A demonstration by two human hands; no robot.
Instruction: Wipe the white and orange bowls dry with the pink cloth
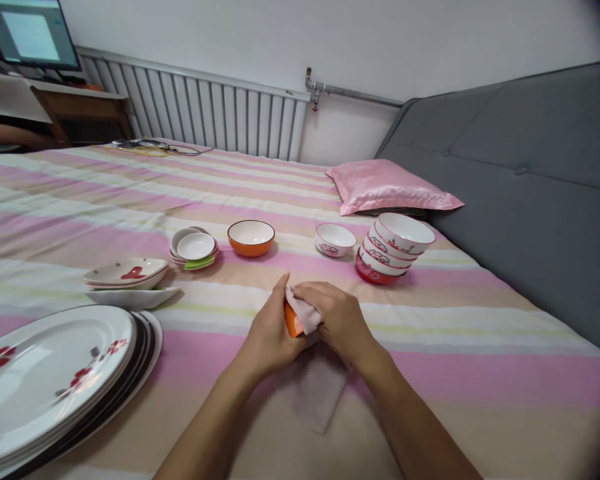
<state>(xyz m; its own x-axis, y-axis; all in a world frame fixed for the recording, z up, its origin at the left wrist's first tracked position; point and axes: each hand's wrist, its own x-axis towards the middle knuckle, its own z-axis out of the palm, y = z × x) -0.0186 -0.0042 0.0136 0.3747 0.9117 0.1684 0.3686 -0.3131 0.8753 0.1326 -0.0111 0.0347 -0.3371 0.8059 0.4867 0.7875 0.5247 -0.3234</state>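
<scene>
Near left on the bed point(480, 373) lies a stack of plates point(45, 380), with oval dishes point(125, 273) and small bowls point(195, 247) beyond. Next, farther off, sits an orange bowl point(253, 249). Near middle, the left hand point(273, 328) keeps an orange object point(293, 320), mostly hidden, in its grip; the right hand's point(337, 317) grip grasps a cloth point(316, 397) against it. Far right stand a patterned bowl point(334, 241) and a bowl stack point(393, 248).

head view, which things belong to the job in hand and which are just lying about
Belong to the job:
orange item, in the left hand
cloth, in the right hand, against the item
probably also plate stack, bowl stack, orange bowl

Seemingly just lying about:
pink pillow
cables
monitor
</scene>
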